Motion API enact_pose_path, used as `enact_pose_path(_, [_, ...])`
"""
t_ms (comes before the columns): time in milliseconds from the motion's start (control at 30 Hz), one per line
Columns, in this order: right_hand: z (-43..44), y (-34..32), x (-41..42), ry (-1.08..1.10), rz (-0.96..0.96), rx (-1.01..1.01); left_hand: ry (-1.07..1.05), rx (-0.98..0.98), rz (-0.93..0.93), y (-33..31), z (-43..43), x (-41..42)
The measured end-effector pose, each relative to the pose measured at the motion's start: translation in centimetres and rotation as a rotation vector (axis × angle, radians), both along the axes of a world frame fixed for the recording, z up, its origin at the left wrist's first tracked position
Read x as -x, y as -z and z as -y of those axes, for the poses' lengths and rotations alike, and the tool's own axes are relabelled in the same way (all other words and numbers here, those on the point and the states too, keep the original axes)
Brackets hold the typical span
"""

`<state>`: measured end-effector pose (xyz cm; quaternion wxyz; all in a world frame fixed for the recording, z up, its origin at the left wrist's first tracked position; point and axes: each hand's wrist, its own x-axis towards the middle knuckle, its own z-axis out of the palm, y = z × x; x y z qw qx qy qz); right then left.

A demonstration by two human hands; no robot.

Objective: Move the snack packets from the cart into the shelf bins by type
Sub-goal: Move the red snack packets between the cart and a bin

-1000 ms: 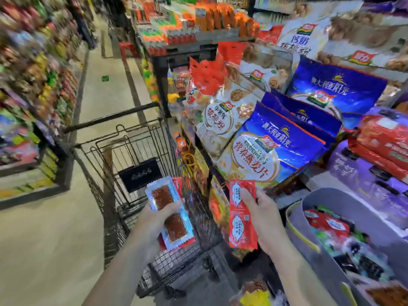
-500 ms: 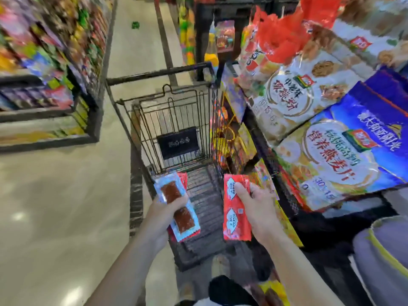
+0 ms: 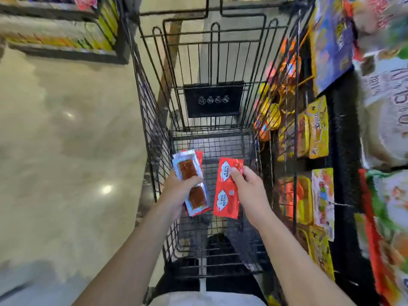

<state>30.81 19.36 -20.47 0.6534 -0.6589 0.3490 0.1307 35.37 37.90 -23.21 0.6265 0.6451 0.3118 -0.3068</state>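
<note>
At far left a low display shelf (image 3: 66, 36) borders the pale floor (image 3: 66, 129). The wire cart (image 3: 154, 120) stands centre, and both hands hover over its near end. The left hand (image 3: 176, 193) has its fingers curled round a small stack of windowed packets (image 3: 187, 171); brown strips show through the front one and a red edge peeks out behind. Just beside it, the right hand (image 3: 249, 193) pinches a red packet (image 3: 226, 195) between thumb and fingers. Only dark trousers and a shoe show through the cart's mesh bottom, so these are probably the last packets. None of them is binned yet. The snack shelf (image 3: 318, 129) at right shows hanging packs, but no bin is plainly visible.
</note>
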Motion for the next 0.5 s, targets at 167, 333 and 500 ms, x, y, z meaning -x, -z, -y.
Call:
enact_pose_path(167, [-0.1,9.1,-3.9,-0.095,-0.128,-0.047,-0.06,-0.088,-0.085,8.1,0.8,-2.0])
enact_pose_path(333, [-1.7,17.0,-6.0,-0.093,-0.203,-0.034,-0.1,-0.251,-0.098,15.2,-0.4,-2.6])
enact_pose_path(500, [-4.2,23.6,-6.3,-0.183,-0.227,-0.067,-0.088,-0.371,-0.083,20.7,-0.1,-2.6])
